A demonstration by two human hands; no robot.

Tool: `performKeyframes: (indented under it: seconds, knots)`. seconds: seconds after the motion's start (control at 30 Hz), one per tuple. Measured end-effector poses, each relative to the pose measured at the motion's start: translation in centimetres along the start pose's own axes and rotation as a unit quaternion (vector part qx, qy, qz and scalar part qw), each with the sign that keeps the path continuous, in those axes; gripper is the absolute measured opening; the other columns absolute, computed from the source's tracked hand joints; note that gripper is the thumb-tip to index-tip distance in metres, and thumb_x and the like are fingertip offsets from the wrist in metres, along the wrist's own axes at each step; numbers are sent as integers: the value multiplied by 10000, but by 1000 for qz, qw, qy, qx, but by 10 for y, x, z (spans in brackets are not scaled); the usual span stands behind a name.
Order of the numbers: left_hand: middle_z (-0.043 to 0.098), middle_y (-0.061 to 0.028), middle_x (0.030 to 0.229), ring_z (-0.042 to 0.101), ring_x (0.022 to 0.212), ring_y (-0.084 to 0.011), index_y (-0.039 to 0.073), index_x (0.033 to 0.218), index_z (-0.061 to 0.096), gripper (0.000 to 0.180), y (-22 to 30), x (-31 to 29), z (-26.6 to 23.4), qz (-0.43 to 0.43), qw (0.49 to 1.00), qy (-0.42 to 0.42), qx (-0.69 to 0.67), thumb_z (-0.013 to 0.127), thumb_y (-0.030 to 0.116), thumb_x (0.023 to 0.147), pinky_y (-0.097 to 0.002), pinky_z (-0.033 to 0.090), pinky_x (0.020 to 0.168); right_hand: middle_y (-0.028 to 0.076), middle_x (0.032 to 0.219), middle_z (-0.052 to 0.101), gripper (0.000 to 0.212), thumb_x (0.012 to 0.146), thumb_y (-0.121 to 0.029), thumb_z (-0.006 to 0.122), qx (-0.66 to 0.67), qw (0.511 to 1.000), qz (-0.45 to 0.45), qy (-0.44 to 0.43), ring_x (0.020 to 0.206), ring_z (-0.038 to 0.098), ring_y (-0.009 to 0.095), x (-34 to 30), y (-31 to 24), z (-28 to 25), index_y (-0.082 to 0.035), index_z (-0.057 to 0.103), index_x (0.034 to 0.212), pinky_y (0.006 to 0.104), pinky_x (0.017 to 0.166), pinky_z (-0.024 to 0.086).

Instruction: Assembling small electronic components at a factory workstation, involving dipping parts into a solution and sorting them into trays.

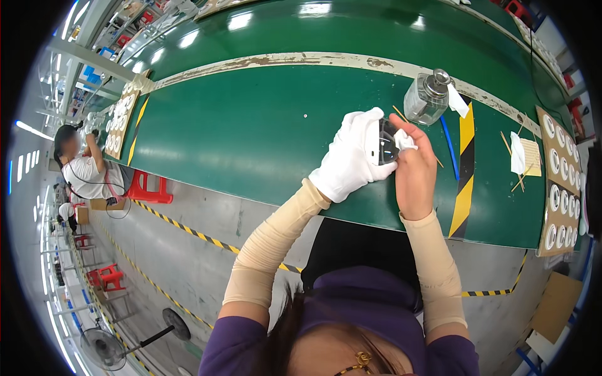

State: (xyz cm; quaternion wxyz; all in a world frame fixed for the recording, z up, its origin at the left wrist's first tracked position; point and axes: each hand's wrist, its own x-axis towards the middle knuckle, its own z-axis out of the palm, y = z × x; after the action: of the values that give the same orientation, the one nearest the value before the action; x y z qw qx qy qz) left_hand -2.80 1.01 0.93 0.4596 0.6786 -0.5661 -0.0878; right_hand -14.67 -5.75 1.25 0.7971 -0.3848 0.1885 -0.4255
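Note:
My left hand [348, 153], in a white glove, is closed around a glossy black rounded part [387, 145] with a white edge. The part is held above the green table, its dark shiny face turned toward my right. My bare right hand [416, 172] pinches a small crumpled white wipe [406, 139] against or just beside the dark face; exact contact is hard to make out. Just beyond my right hand stands a clear glass bottle [426, 100] with a metal top. A thin wooden stick [400, 114] lies partly hidden behind my right fingers.
Right of my hands lie a blue pen-like stick [449, 148], a folded white wipe [458, 100] and a yellow pad [532, 155] with wooden sticks around it. Boards of round white parts stand at the right end [552, 216] and far left [116, 150]. A seated person [94, 166] works at left.

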Motion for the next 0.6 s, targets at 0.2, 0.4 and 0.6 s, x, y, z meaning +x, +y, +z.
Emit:
performKeyframes:
  seconds: [0.2,0.4,0.6]
  knots:
    - [487,-198,1140,513,1042,-373,51,1280,408,772,-10,1,1,44,999,9,-8,783,252,636,-417,476,862,190,1281,517,324,819,-47,670,-325,936,-131,-41,1096,536,211,-2,5,-3,-12,495,1089,312,921,429]
    - [483,-208,1155,508,1055,-381,43,1278,412,746,-10,2,-1,49,999,4,-2,769,252,656,-416,474,868,188,1289,516,244,866,-74,641,-429,883,-183,-61,1125,516,205,-4,5,-8,-22,478,1040,316,964,401]
    - [480,-210,1159,507,1062,-383,40,1284,413,748,-8,3,-2,47,999,-5,-2,767,254,661,-414,472,876,207,1269,541,301,817,-36,669,-366,914,-174,-33,1099,556,228,-4,8,-7,-30,469,1042,324,906,445]
